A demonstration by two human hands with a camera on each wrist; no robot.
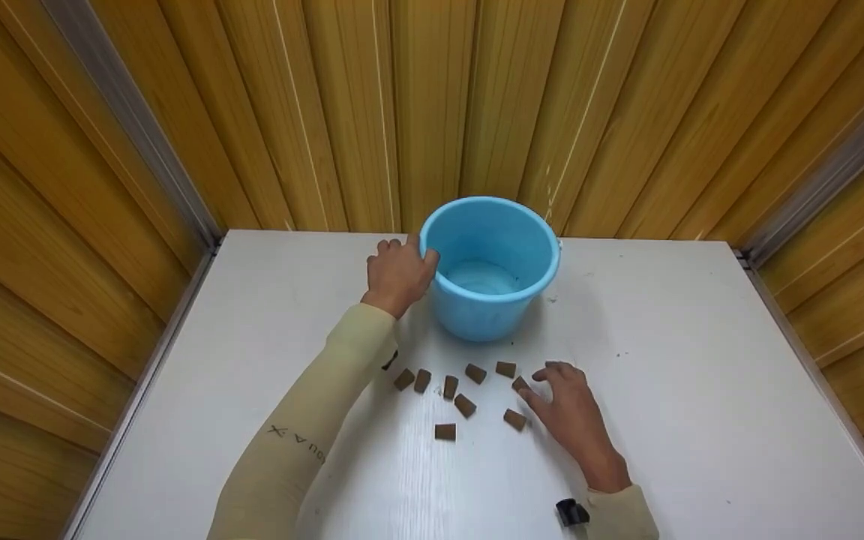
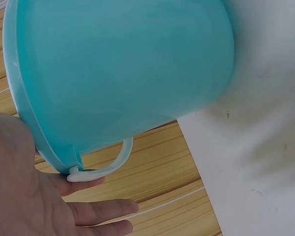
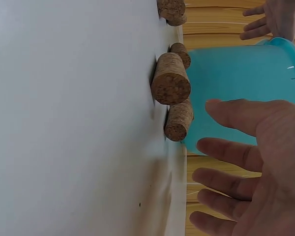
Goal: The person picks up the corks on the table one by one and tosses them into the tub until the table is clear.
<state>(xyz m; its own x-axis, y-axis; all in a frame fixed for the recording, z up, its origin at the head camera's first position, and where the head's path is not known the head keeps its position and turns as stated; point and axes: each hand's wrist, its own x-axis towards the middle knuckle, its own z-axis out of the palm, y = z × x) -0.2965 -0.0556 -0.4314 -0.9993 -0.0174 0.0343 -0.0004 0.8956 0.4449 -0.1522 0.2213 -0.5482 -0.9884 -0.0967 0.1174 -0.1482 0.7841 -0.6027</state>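
Observation:
A light blue plastic bucket (image 1: 481,319) stands upright toward the back of the white table, its inside bare down to the bottom. My left hand (image 1: 400,276) holds the bucket's rim at its left side. Thumb and index finger pinch the rim next to the white handle (image 2: 108,167), while the other fingers stretch out in the left wrist view. Several brown tapered corks (image 1: 465,406) lie scattered in front of the bucket. Over the right end of this group hovers my right hand (image 1: 571,409), fingers spread and holding nothing. Its thumb is close to one cork (image 1: 520,385).
The white table (image 1: 687,420) is enclosed by wood-patterned walls (image 1: 432,112) at the back and both sides. Grey metal strips (image 1: 132,112) run up the corners. Small dark specks dot the tabletop.

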